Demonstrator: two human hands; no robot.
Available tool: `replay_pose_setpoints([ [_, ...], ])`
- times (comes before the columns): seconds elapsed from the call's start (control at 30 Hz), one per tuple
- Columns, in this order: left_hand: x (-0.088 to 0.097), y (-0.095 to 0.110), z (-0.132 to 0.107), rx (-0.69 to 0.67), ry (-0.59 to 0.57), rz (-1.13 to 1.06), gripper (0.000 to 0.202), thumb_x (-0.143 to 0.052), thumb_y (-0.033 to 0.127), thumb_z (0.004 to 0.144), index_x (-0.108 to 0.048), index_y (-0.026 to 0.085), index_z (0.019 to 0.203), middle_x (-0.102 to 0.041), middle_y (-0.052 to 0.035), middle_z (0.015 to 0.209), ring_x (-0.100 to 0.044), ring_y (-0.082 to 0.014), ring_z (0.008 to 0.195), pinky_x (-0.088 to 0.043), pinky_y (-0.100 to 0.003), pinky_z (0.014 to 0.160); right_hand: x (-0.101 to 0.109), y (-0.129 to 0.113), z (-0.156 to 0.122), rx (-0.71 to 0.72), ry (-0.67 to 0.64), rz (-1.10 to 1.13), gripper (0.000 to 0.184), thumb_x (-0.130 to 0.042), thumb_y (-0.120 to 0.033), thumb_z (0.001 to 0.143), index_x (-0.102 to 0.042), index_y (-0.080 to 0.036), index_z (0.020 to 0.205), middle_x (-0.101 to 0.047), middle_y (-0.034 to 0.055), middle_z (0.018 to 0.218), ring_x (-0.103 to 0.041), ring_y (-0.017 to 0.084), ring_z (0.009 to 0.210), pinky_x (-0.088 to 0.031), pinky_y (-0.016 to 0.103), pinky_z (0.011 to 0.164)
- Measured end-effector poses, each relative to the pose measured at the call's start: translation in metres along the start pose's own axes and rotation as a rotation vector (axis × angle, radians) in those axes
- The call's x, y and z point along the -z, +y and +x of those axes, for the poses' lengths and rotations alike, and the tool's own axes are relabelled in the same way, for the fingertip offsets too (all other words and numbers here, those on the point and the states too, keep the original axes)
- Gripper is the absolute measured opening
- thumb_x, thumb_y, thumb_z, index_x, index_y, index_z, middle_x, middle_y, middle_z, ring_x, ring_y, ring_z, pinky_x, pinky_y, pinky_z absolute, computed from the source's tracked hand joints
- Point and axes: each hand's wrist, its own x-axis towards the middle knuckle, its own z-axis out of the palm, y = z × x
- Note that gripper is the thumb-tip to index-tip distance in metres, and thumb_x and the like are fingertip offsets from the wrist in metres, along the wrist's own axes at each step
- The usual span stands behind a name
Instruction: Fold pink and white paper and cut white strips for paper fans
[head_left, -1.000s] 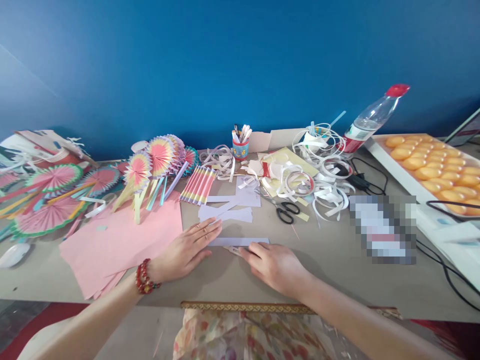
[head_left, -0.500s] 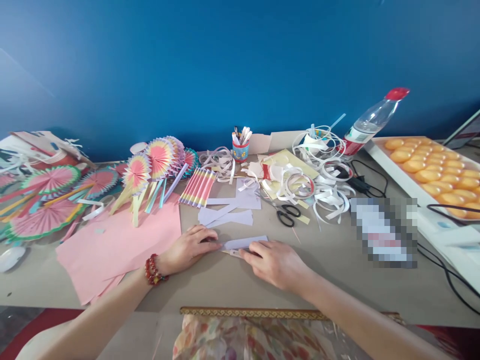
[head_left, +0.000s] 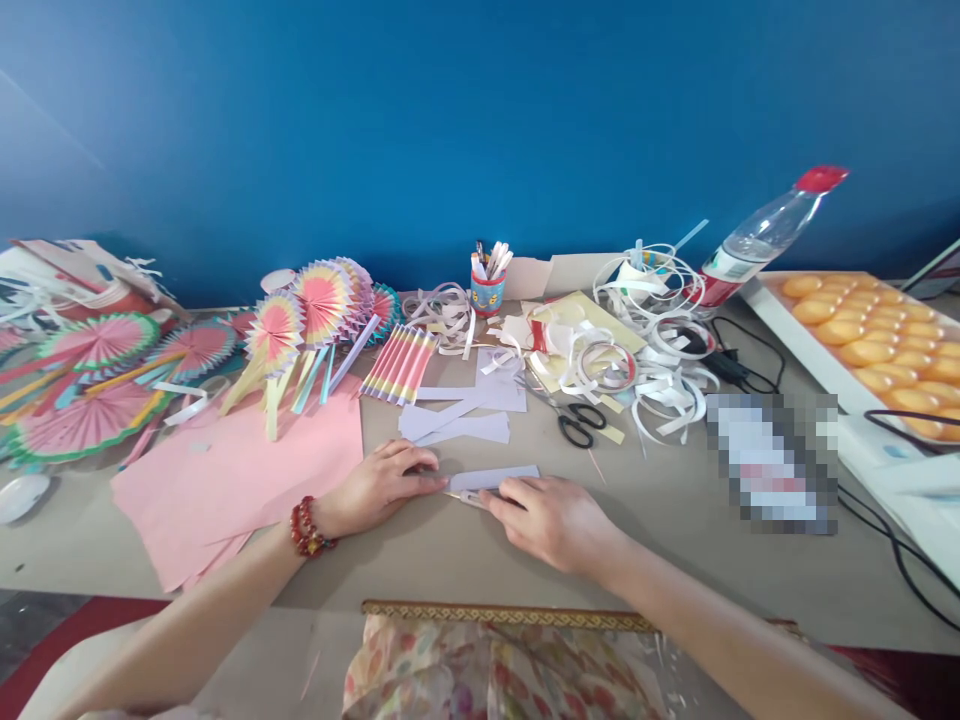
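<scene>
The left hand (head_left: 379, 487) and right hand (head_left: 553, 520) are pressing closed-together fingers, pinching or not I cannot tell, onto the lavender paper strip (head_left: 499, 477) lying on the desk (head_left: 660, 520) between both sets of fingertips, so uneven pressure is risking a skewed, slipping crease.

Strip (head_left: 495, 478) on table (head_left: 675, 540); left hand (head_left: 379, 487) at its L end, right hand (head_left: 551, 520) on R part. Sheets (head_left: 247, 465) L of hands, fans (head_left: 300, 310) behind them. Scissors (head_left: 574, 425) behind strip, cup (head_left: 487, 292) further back, bottle (head_left: 757, 240) + tray (head_left: 862, 330) far R.
</scene>
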Motion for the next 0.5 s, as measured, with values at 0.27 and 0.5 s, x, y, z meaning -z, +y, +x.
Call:
replay_pose_setpoints([
  [0.27, 0.0015, 0.0013, -0.0013, 0.014, -0.016, 0.008, 0.044, -0.037, 0.011, 0.096, -0.058, 0.031, 0.129, -0.057, -0.0078, 0.119, -0.052, -0.0201, 0.102, -0.042, -0.035, 0.094, -0.0019, -0.0028, -0.0007, -0.001, 0.038, -0.008, 0.032, -0.054, -0.014, 0.087, -0.063, -0.021, 0.117, -0.065, 0.0022, 0.086, -0.060, 0.013, 0.074, -0.038, 0.025, 0.057],
  [0.5, -0.0015, -0.0011, -0.0038, 0.019, -0.016, -0.016, 0.046, -0.038, 0.008, 0.094, -0.060, 0.031, 0.127, -0.055, -0.0077, 0.121, -0.051, -0.0213, 0.106, -0.041, -0.037, 0.097, -0.0001, -0.0031, -0.0021, 0.009, 0.068, 0.014, 0.035, -0.054, -0.013, 0.086, -0.063, -0.022, 0.119, -0.065, 0.0016, 0.088, -0.059, 0.013, 0.071, -0.038, 0.025, 0.058],
])
